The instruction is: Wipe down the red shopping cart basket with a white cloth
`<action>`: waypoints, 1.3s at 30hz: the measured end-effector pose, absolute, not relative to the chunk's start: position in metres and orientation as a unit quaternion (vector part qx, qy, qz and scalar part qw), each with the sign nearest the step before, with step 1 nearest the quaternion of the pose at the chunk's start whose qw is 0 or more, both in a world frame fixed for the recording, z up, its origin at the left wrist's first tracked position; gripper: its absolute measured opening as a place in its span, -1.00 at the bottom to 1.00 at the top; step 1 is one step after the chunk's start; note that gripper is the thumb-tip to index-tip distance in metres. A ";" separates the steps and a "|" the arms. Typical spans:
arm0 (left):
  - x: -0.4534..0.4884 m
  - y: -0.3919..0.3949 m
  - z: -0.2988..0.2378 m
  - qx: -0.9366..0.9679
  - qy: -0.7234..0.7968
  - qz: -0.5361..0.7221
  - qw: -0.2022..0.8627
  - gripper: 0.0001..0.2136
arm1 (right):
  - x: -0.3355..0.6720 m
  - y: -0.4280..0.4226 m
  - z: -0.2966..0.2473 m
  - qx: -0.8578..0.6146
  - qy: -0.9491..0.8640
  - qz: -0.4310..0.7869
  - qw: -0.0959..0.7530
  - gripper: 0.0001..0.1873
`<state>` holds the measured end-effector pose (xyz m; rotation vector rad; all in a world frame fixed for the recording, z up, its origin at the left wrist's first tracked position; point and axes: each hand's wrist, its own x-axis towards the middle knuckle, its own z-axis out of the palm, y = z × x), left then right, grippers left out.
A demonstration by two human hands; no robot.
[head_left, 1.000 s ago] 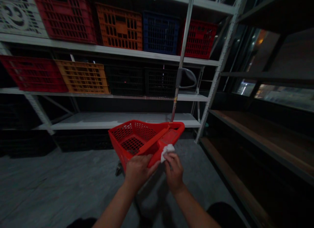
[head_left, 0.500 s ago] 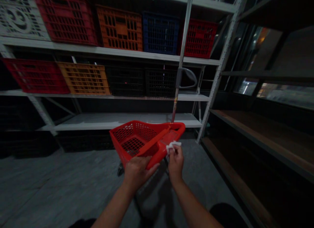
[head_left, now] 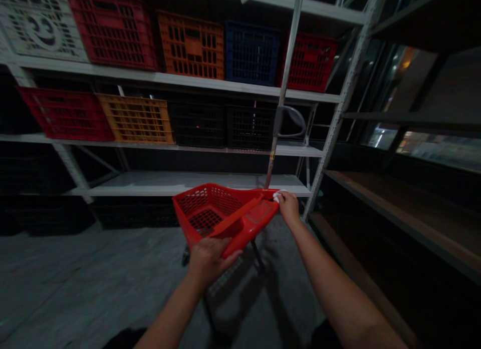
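Note:
A red plastic shopping basket stands on a wheeled frame on the grey floor in front of me. My left hand grips the basket's near rim, fingers curled over it. My right hand reaches out to the basket's far right corner and is closed on a small white cloth that presses against the red rim there. A tall metal pole with a grey handle rises from behind that corner.
White metal shelving runs along the back with red, orange, blue and black crates on its upper levels. Darker wooden shelves line the right side. Grey floor spreads to the left.
My right hand has slid with the white cloth from the basket's near right edge out to its far right corner. My left hand stays on the near rim.

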<state>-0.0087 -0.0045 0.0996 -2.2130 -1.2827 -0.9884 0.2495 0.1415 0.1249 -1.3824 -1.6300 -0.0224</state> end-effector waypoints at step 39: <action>-0.085 0.003 0.109 -0.824 -0.409 -0.359 0.158 -0.76 | 0.252 0.074 0.136 -0.394 -0.848 0.004 0.355 -0.77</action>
